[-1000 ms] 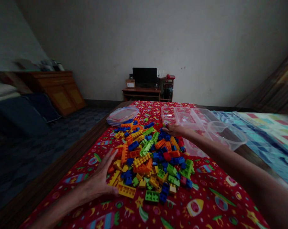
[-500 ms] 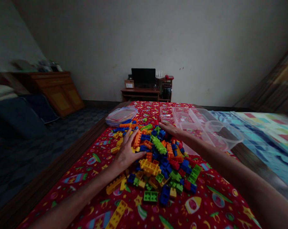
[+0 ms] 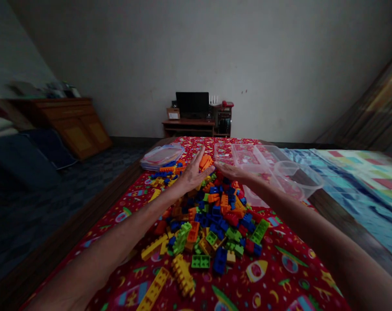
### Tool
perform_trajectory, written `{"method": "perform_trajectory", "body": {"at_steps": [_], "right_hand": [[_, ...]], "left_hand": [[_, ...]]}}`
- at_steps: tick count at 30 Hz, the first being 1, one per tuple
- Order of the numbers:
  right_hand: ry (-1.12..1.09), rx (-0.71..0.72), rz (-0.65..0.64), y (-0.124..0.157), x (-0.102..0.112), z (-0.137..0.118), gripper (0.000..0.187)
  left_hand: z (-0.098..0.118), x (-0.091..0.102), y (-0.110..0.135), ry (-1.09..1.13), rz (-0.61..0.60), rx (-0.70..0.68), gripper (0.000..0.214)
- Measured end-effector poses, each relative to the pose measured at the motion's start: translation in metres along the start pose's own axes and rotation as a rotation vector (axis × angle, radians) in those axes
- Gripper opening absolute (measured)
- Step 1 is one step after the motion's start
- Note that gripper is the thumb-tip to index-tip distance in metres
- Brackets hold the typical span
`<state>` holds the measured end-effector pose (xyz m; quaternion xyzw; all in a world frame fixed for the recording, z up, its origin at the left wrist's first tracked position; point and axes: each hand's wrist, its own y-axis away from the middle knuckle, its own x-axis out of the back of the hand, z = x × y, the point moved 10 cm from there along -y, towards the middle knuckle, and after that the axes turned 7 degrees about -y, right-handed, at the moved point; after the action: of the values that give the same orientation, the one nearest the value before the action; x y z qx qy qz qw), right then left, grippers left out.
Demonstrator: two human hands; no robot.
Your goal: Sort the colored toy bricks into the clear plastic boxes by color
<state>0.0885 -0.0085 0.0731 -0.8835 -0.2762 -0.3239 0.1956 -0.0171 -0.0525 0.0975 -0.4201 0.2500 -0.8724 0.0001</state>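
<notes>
A heap of toy building bricks (image 3: 217, 211) in orange, blue, green, yellow and red spreads over a red patterned cloth (image 3: 228, 285). My left hand (image 3: 193, 173) is at the far side of the heap, fingers stretched forward and thumb apart. Orange bricks (image 3: 206, 162) show just beyond its thumb; I see no grip on them. Opposite it, my right hand (image 3: 228, 171) lies low with its fingers extended, touching the heap's far right part. Both hands are open. Nearer me lie a green brick piece (image 3: 182, 238) and a yellow one (image 3: 183, 274).
Clear plastic containers (image 3: 263, 162) stand right of the heap, a round tub (image 3: 301, 179) among them. Stacked lids (image 3: 163, 155) lie at the far left. A bed with a blue sheet (image 3: 345, 185) is on the right. A monitor (image 3: 192, 104) stands by the wall.
My left hand has moved forward and right, closer to my right hand. A green and a yellow brick piece have come down from the heap towards me. The right hand has barely shifted.
</notes>
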Motion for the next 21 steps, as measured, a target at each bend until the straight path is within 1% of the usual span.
{"method": "perform_trajectory", "body": {"at_steps": [2,4,5,6,8,10,11,12,13,14,15,16,18,21], "right_hand": [[0.153,-0.111,-0.031,0.001,0.003,0.006,0.054],[0.321,-0.211,-0.050,0.010,0.010,0.007,0.055],[0.379,-0.216,-0.055,0.017,0.014,0.004,0.055],[0.404,-0.189,-0.061,0.026,0.016,-0.002,0.055],[0.400,-0.100,-0.080,0.048,0.016,-0.014,0.054],[0.377,0.009,-0.124,0.076,0.006,-0.025,0.055],[0.370,0.093,-0.176,0.090,-0.005,-0.031,0.062],[0.372,0.161,-0.240,0.103,-0.019,-0.036,0.076],[0.382,0.205,-0.291,0.114,-0.033,-0.038,0.088],[0.393,0.234,-0.322,0.123,-0.045,-0.039,0.096],[0.404,0.245,-0.334,0.127,-0.056,-0.040,0.101],[0.411,0.249,-0.330,0.128,-0.065,-0.041,0.103],[0.411,0.257,-0.307,0.122,-0.077,-0.044,0.101],[0.393,0.274,-0.237,0.100,-0.083,-0.051,0.094]], "left_hand": [[0.009,-0.006,0.003,0.058,-0.067,-0.053,0.074],[0.014,-0.006,0.013,0.071,-0.117,-0.089,0.069],[0.016,-0.003,0.021,0.057,-0.133,-0.104,0.068],[0.019,0.000,0.032,0.036,-0.153,-0.124,0.067],[0.026,0.010,0.060,-0.030,-0.192,-0.162,0.064],[0.041,0.015,0.097,-0.118,-0.259,-0.252,0.063],[0.050,0.015,0.118,-0.172,-0.296,-0.322,0.065],[0.060,0.014,0.138,-0.234,-0.323,-0.402,0.070],[0.068,0.009,0.158,-0.296,-0.361,-0.486,0.078],[0.074,0.004,0.176,-0.352,-0.382,-0.557,0.083],[0.074,-0.003,0.189,-0.414,-0.411,-0.593,0.084],[0.074,-0.008,0.198,-0.460,-0.421,-0.623,0.081],[0.067,-0.017,0.203,-0.529,-0.407,-0.635,0.073],[0.052,-0.018,0.189,-0.574,-0.338,-0.612,0.064]]}}
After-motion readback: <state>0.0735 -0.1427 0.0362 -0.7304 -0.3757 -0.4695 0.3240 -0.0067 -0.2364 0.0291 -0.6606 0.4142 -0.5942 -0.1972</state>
